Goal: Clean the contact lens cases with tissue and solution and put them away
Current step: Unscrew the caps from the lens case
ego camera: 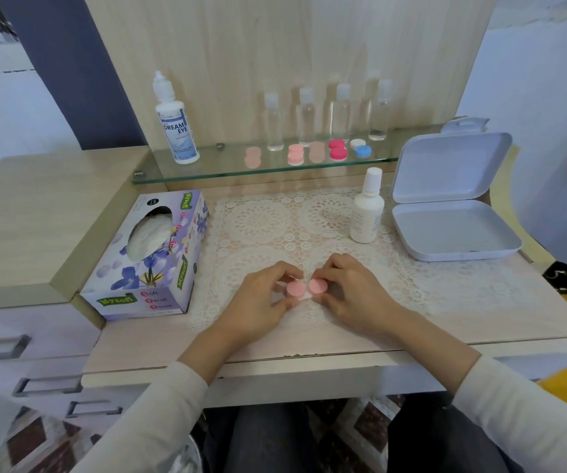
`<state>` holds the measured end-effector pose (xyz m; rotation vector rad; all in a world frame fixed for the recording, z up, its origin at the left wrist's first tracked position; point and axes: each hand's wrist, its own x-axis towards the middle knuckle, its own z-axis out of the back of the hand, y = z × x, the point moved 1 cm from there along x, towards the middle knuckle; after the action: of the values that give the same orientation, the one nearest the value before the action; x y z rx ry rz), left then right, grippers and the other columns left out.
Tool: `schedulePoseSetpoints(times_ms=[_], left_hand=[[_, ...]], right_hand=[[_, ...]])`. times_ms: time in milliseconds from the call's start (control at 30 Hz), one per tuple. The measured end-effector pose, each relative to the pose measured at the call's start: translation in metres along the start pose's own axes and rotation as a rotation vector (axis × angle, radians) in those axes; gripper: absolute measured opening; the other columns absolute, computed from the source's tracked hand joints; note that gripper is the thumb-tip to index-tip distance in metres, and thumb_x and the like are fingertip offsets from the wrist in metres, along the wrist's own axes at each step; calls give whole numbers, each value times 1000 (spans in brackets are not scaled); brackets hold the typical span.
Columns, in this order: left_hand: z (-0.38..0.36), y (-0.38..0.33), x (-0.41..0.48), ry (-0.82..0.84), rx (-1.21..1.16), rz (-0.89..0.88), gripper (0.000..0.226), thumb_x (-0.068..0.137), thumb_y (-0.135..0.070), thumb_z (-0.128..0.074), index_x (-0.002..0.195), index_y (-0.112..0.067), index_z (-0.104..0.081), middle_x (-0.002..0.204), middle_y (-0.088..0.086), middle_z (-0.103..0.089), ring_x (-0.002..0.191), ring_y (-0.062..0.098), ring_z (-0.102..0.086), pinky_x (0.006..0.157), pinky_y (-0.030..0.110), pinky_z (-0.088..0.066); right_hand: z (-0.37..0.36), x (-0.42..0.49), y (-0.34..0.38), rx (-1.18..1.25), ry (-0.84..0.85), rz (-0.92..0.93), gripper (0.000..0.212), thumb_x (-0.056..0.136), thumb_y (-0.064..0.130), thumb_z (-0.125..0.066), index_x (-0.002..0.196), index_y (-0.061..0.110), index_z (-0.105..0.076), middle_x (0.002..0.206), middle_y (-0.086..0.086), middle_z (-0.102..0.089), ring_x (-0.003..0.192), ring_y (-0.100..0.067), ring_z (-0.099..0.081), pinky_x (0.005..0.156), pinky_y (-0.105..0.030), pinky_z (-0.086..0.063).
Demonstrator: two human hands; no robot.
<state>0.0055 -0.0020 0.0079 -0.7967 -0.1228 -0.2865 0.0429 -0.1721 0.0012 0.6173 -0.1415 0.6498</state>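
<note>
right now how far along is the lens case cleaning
Nothing looks finished: the white box lies open with no case showing in it. In hand: the left hand and right hand each pinch a cap of one pink case over the lace mat. Left: the other cases sit on the glass shelf, the small solution bottle stands capped, tissue sits in the tissue box; wiping and storing remain.

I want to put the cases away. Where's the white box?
The open white box sits on the right of the table, beside the small white bottle.

lens cases (338, 149) 6 | clear bottles (273, 126) 4 | solution bottles (366, 213) 2 | boxes (159, 268) 2
</note>
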Motion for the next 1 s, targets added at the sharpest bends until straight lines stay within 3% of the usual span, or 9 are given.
schedulePoseSetpoints(times_ms=[100,300,433,567,667,767,900,1000], left_hand=[[1,1,-3,-26,19,-18,34,78,5,-63,107,-12,-62,101,-4,-61,86,5,-57,80,10,-44],[-3,1,-3,-18,99,-12,37,83,-9,-65,118,-19,-62,89,-5,-45,78,1,-46,76,3,-35],[-7,-1,-2,-62,143,47,26,80,-21,-69,104,-13,-64,82,-13,-40,73,-4,-43,71,3,-33],[-7,-3,2,-200,83,154,22,72,-27,-77,83,-15,-61,82,-6,-52,70,2,-48,66,7,-39],[1,-1,3,-253,26,216,19,70,-21,-78,82,-19,-64,84,-1,-57,69,4,-52,66,8,-41],[10,5,-3,-206,58,227,18,72,-21,-77,88,-19,-68,90,0,-59,73,3,-51,65,4,-36],[13,11,-9,-147,140,234,26,72,-24,-76,96,-20,-68,97,0,-60,87,13,-52,77,15,-39],[12,9,-8,-91,190,241,43,70,-33,-77,109,-22,-65,102,-4,-57,97,12,-48,89,27,-38]], right_hand=[[0,-1,0,1,-1,-1,19,80,17,-67,98,11,-68,90,2,-50,86,-12,-41,76,-24,-33],[0,-3,1,19,-12,-5,18,79,16,-68,96,10,-69,92,-3,-55,87,-16,-46,76,-25,-35],[0,-4,2,24,-17,-24,19,80,18,-68,97,12,-69,92,-1,-55,90,-16,-46,77,-24,-34],[2,-5,4,4,-11,-57,21,80,27,-68,97,16,-69,90,4,-52,90,-13,-43,75,-27,-37],[5,-4,5,-17,1,-90,19,80,26,-66,96,16,-68,86,8,-48,88,-11,-41,72,-26,-32],[7,-3,3,-11,10,-119,19,79,25,-66,96,16,-69,85,6,-50,88,-13,-44,73,-28,-36],[9,-2,3,5,14,-139,20,78,25,-68,96,17,-70,86,3,-53,88,-16,-48,77,-29,-37],[10,-1,4,1,22,-145,21,78,25,-68,98,17,-70,86,4,-53,88,-16,-48,76,-27,-35]])
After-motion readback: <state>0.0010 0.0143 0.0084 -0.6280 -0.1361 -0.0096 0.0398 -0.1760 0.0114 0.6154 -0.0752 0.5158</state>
